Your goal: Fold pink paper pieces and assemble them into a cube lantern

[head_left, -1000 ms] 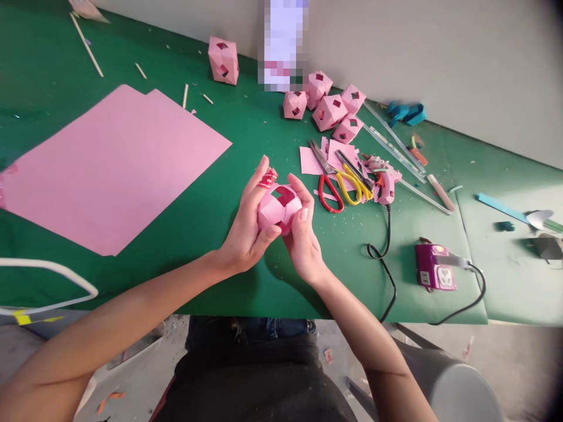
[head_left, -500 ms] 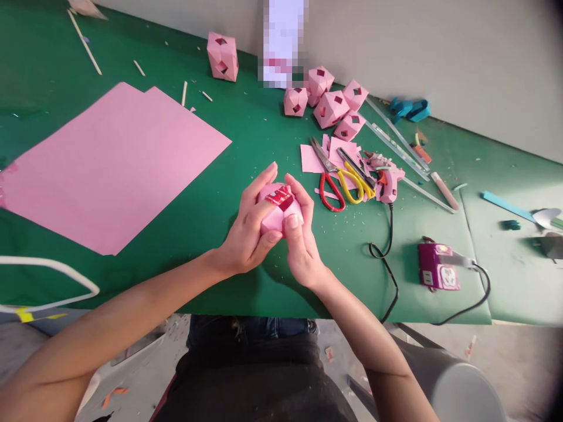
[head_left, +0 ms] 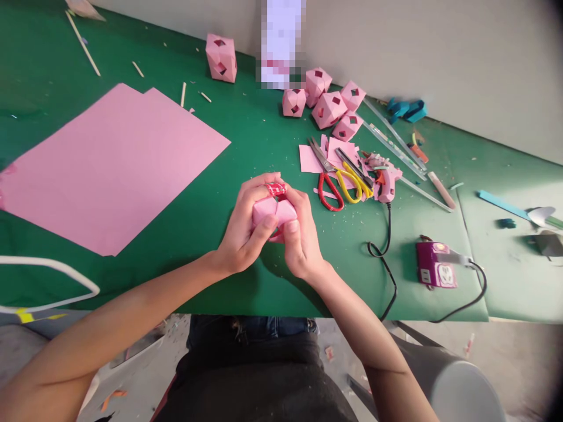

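Note:
Between my two hands, above the near part of the green table, is a pink folded-paper ball [head_left: 267, 208] with a red-and-white inside showing through an opening on top. My left hand [head_left: 244, 225] wraps its left side, thumb pressed on the near face. My right hand [head_left: 302, 237] closes round the right side, its thumb also on the near face. The fingers cover much of the ball. Red-handled scissors [head_left: 331, 191] and yellow-handled scissors [head_left: 352, 183] lie to the right on pink paper scraps [head_left: 309, 159].
A large pink paper sheet [head_left: 118, 170] lies at left on the green table [head_left: 259, 140]. Several pink paper balls [head_left: 329, 110] sit at the back. At right are a pink glue gun [head_left: 387, 180], its black cord and a purple power socket [head_left: 435, 266].
The paper ball has been turned and tipped between my hands, so its opening now faces farther away. My left thumb has moved up onto the near face, and the fingers curl over the top.

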Demonstrator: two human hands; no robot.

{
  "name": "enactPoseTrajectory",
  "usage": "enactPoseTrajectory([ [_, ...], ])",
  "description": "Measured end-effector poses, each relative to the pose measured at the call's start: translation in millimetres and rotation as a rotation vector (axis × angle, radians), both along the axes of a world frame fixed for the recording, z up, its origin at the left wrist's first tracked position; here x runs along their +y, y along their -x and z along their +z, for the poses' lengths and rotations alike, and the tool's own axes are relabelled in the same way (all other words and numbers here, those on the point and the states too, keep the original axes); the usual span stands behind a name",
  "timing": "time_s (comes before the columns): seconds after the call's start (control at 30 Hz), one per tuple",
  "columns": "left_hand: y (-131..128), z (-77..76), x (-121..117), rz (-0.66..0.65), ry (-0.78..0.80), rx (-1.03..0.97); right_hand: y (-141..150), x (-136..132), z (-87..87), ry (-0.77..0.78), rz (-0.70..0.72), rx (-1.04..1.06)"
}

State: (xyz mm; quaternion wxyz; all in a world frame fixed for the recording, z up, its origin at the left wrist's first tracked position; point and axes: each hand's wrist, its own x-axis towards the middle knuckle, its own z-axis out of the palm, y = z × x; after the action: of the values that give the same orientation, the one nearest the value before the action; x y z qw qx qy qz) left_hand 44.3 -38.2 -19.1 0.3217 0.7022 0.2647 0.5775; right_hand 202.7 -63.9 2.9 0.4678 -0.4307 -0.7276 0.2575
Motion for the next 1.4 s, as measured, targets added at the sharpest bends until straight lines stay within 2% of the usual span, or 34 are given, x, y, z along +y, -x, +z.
enactPoseTrajectory([
  [0.1, 1, 3.8, 1, -0.012, 0.083, 0.009, 0, 0, 4.5, 0.076, -0.079, 0.061],
  [0.23, 4, 5.0, 5, -0.124, 0.182, -0.136, -1, 3, 11.2, 0.089, -0.177, 0.217],
  [0.4, 8, 8.0, 6, -0.166, 0.218, -0.150, 1, 6, 15.4, 0.204, -0.256, 0.331],
  [0.53, 6, 12.3, 5, -0.077, 0.239, -0.151, -1, 7, 14.0, 0.230, -0.165, 0.285],
  [0.67, 5, 9.8, 7, 0.001, 0.367, -0.193, -7, 8, 8.9, 0.193, -0.044, 0.206],
  [0.87, 5, 4.7, 5, -0.110, 0.524, -0.262, -9, 10, 6.3, 0.040, 0.036, 0.044],
  [0.93, 5, 4.1, 4, -0.141, 0.517, -0.263, -7, 10, 7.1, 0.002, 0.032, 0.031],
  [1.03, 4, 3.8, 2, -0.120, 0.491, -0.244, -4, 9, 7.8, -0.017, 0.028, 0.016],
  [1.23, 6, 0.1, 4, -0.111, 0.521, -0.187, -6, 8, 6.5, 0.067, 0.024, 0.022],
  [1.3, 8, -2.6, 7, -0.083, 0.421, -0.125, -6, 8, 6.0, 0.080, 0.016, 0.062],
  [1.4, 11, -4.9, 13, -0.027, 0.188, 0.008, -4, 7, 5.9, 0.138, -0.007, 0.111],
])
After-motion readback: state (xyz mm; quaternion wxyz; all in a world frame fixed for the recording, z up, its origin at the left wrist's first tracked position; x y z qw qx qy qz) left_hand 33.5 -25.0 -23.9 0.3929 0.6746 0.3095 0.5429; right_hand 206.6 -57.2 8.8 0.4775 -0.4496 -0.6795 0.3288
